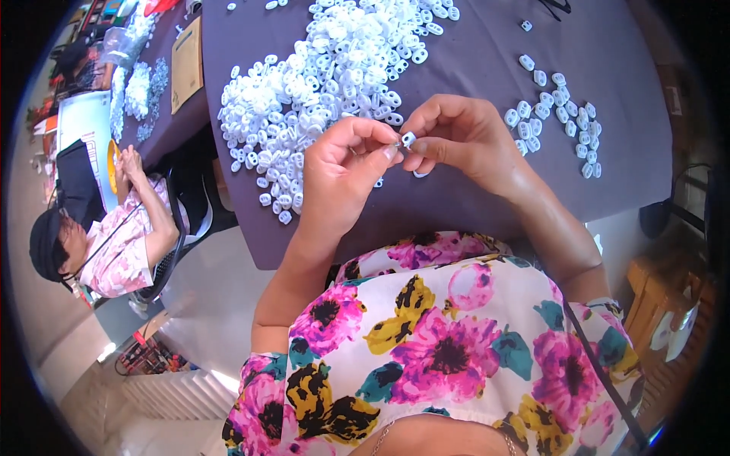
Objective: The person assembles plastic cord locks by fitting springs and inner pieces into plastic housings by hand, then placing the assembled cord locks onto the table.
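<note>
Between my thumb and forefinger, my right hand (468,143) pinches a small white oval plastic piece (408,140) with holes through it, like a cord lock. My left hand (346,167) is closed in a pinch right beside it. A tiny shiny bit shows at its fingertips, too small to name. Both hands meet above the near part of the dark tablecloth (449,209). Just beyond and to the left spreads a large heap of the same white pieces (342,68). A looser group of white pieces (547,114) lies to the right of my right hand.
At the left, another person (114,251) in a dark hat sits at a second table, hands near a yellow dish (113,163). Piles of small white parts (138,91) and a wooden board (187,64) lie there. A wooden stool (650,292) stands at the right.
</note>
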A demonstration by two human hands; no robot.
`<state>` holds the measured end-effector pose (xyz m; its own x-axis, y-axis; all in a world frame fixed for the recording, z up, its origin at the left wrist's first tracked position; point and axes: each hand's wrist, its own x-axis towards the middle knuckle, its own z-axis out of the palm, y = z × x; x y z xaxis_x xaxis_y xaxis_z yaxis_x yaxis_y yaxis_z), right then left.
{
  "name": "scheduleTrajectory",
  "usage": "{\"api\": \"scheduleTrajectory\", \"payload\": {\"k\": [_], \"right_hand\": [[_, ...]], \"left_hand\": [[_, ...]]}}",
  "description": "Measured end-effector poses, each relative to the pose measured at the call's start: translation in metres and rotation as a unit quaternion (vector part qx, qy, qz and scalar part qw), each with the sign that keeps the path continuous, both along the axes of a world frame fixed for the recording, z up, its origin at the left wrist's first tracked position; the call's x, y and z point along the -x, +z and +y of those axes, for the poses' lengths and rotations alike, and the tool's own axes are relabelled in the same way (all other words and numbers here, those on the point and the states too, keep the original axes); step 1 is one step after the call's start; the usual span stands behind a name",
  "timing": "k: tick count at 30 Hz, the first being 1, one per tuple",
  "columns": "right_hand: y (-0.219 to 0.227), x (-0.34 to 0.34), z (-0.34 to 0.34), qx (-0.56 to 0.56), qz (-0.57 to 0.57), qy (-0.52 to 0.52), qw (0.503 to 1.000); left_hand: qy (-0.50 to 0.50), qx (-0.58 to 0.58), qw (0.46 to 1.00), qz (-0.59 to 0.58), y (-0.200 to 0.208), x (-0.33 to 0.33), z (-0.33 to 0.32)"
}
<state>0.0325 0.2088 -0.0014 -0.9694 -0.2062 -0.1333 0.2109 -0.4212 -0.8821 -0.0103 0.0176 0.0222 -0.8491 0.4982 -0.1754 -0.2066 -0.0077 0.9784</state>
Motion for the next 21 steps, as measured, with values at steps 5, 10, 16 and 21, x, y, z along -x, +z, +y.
{"api": "scheduleTrajectory", "payload": {"k": [5,10,16,21], "right_hand": [[-0.007,0.001,0.001,0.026,-0.004,-0.003,1.000],[-0.012,-0.001,0.001,0.025,-0.009,-0.012,1.000],[-0.012,-0.001,-0.002,0.004,-0.013,-0.004,1.000],[-0.014,-0.006,-0.009,-0.059,0.042,-0.044,0.996]], "left_hand": [[-0.005,-0.005,1.000,0.008,-0.002,-0.001,0.003],[-0.009,0.011,0.999,0.030,-0.008,-0.003,0.007],[-0.003,0.013,0.999,0.040,-0.008,-0.004,0.007],[0.010,0.073,0.989,0.127,-0.015,-0.008,0.012]]}}
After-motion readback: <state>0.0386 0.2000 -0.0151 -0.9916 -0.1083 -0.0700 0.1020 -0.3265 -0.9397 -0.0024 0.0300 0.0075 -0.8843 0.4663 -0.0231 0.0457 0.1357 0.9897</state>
